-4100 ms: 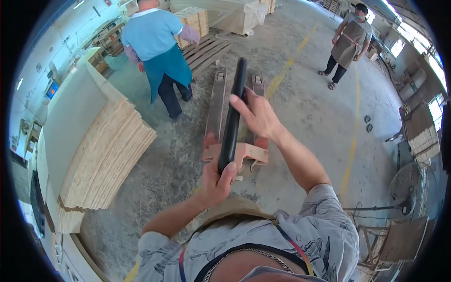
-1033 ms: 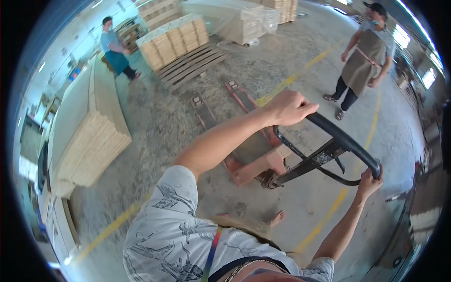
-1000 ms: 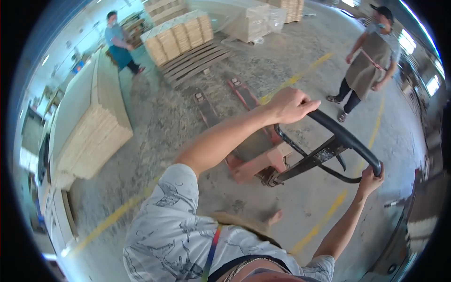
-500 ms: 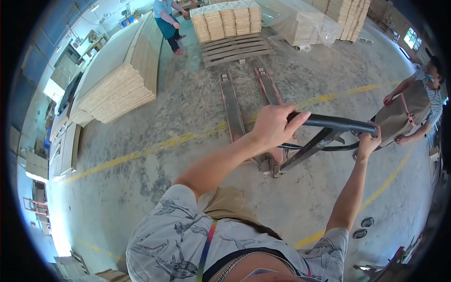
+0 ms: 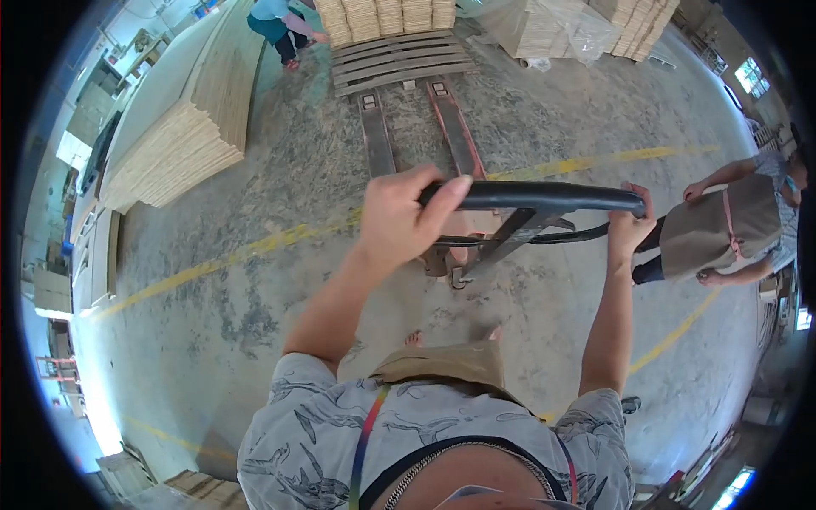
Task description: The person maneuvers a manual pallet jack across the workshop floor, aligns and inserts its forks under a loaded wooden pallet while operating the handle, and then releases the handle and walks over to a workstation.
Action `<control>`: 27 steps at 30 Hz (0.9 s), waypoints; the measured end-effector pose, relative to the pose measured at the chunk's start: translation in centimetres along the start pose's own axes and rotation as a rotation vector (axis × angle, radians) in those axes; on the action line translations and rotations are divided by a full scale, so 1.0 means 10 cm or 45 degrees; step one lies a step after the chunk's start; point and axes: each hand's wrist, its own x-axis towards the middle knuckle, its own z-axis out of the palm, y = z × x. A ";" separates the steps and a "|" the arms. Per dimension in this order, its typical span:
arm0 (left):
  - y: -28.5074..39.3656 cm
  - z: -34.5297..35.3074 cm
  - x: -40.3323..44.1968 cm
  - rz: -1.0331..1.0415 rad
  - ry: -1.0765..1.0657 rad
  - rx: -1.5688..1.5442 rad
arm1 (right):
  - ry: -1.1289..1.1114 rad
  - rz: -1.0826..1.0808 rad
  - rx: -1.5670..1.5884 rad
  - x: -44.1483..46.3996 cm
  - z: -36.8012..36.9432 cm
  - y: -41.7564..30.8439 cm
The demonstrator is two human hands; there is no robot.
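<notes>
A black looped handle (image 5: 544, 195) lies across the middle of the view. My left hand (image 5: 404, 212) is wrapped round its left end and my right hand (image 5: 631, 223) round its right end. Below the handle a dark shaft runs down to the base of a red pallet jack (image 5: 459, 153). Its two forks point away from me, their tips close to the front of a slatted wooden pallet (image 5: 404, 61). Stacked pale wooden pieces (image 5: 387, 19) stand on that pallet.
A tall stack of boards (image 5: 183, 144) stands at the left. A person in a brown apron (image 5: 722, 225) is close on the right. Another person (image 5: 276, 25) bends beside the pallet. A plastic-wrapped stack (image 5: 552, 30) is at the back. Yellow lines (image 5: 595, 163) cross the floor.
The view has swung round, and the forks now line up with the pallet and are closer to it. Both hands have stayed on the handle. The person by the pallet has bent down.
</notes>
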 end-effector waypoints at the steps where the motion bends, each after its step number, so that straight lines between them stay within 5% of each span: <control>1: -0.04 0.04 0.05 -0.037 0.028 0.002 | -0.017 0.002 0.003 0.08 0.05 0.07; 6: -0.28 0.18 0.38 -0.187 0.154 0.024 | -0.174 -0.230 -0.058 0.47 0.40 0.30; 14: -0.72 0.29 0.82 -0.468 0.225 -0.021 | -0.369 -0.117 0.084 0.96 0.88 0.59; 27: -1.01 0.55 1.66 -0.266 0.370 0.188 | -0.244 -0.271 0.071 2.02 2.15 1.39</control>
